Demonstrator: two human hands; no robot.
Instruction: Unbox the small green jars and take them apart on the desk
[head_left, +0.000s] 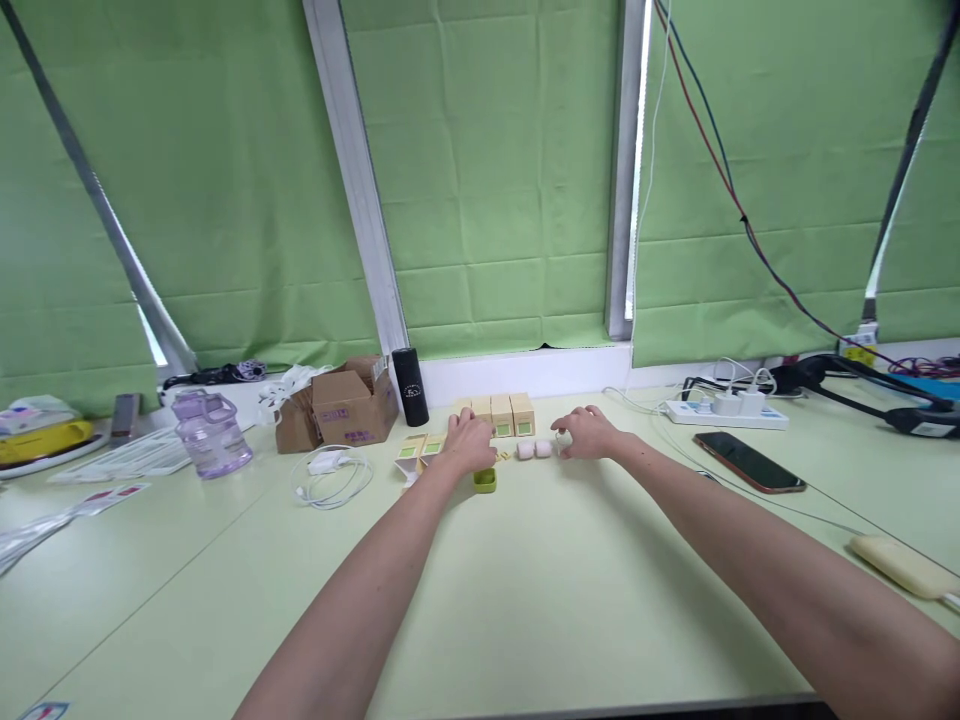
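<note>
My left hand [471, 442] reaches down beside a small green open case [485, 481], its fingers curled together. What they hold, if anything, is hidden. My right hand [589, 433] has its thumb and fingers closed around a small whitish object [562, 439], mostly covered by the fingers. Two pale pink rounded cases [534, 450] sit side by side between the hands, and small yellow bits [503, 456] lie left of them. Several small tan boxes [523, 416] with green labels stand in a row behind. More green-and-tan boxes [417, 449] are left of my left hand.
On the left are a cardboard box [355, 405], black bottle [410, 387], white charger with cable [330, 462] and purple jug [212, 434]. To the right lie a power strip [726, 413], phone [749, 462], cream-coloured device [904, 567] and black headset-like gear [862, 395].
</note>
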